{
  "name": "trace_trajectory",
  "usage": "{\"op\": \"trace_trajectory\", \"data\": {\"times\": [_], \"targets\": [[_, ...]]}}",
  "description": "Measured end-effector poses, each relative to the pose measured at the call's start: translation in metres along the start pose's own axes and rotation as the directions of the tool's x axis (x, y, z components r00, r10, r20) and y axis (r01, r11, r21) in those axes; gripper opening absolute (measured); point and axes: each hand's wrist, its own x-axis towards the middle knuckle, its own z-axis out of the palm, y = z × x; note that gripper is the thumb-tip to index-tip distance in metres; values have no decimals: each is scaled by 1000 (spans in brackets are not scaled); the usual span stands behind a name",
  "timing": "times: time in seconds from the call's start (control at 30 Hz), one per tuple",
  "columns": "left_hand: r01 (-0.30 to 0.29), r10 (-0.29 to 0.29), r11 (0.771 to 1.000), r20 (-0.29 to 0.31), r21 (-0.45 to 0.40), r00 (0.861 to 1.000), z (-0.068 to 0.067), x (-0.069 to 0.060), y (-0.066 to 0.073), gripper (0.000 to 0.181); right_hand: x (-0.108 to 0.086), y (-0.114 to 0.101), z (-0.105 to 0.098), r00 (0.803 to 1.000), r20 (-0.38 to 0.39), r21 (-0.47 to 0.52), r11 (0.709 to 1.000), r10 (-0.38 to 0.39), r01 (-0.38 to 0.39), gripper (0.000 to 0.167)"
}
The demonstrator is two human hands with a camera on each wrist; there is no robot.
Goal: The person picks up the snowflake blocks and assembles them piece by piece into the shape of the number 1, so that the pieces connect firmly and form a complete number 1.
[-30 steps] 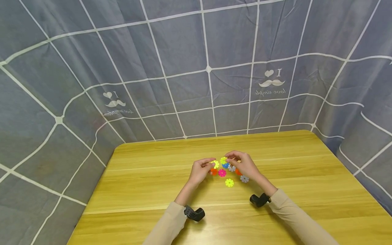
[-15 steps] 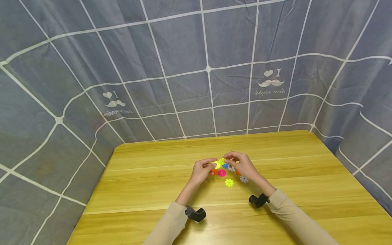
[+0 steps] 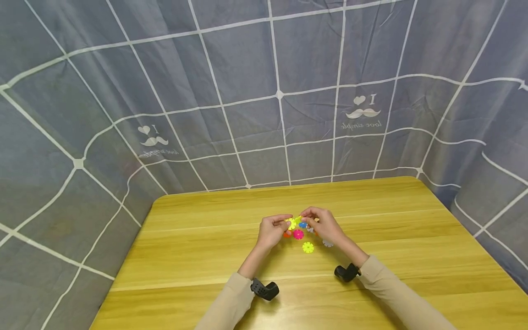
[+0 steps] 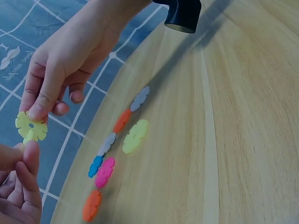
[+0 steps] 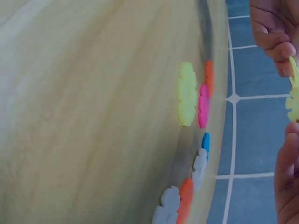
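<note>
Near the middle of the table, the left hand (image 3: 270, 233) pinches a yellow notched disc (image 3: 292, 224) between thumb and fingers. A second yellow disc (image 4: 31, 125) is pinched by the right hand (image 4: 65, 58), and the left hand (image 4: 18, 186) is just below it in the left wrist view. The two discs touch, one turned edge-on to the other; how deeply they interlock cannot be told. In the right wrist view the left hand (image 5: 278, 32) is above the yellow pieces (image 5: 293, 100) and the right hand (image 5: 288, 172) below.
On the table (image 3: 198, 247) below the hands lie a pink disc (image 3: 298, 234), a yellow disc (image 3: 308, 247), a blue disc (image 4: 96, 166), two orange discs (image 4: 92, 205) (image 4: 122, 121) and two grey discs (image 4: 107, 144) (image 4: 140, 99). A grey curtain with white lines hangs behind.
The right hand has moved slightly left and down, bringing its yellow disc against the one in the left hand. That disc has turned more edge-on. The left hand has barely moved.
</note>
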Motion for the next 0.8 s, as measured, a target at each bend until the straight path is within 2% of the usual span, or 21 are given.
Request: {"op": "trace_trajectory", "data": {"times": [0.27,0.53,0.73,0.8], "targets": [[22,-23,999,-19,-44,1000,-1,2,-7,23,-3,1,7,999,-33,1,1000,-3,3,9],[24,-26,998,-33,-62,999,3,2,-1,23,-3,-3,6,997,-74,27,999,-16,18,7],[41,-44,996,-44,-74,998,3,3,1,23,1,-6,2,997,-35,-24,997,-70,69,5],[48,-50,995,-32,-82,998,3,2,2,23,1,-6,1,998,-22,-19,998,-65,65,5]]}}
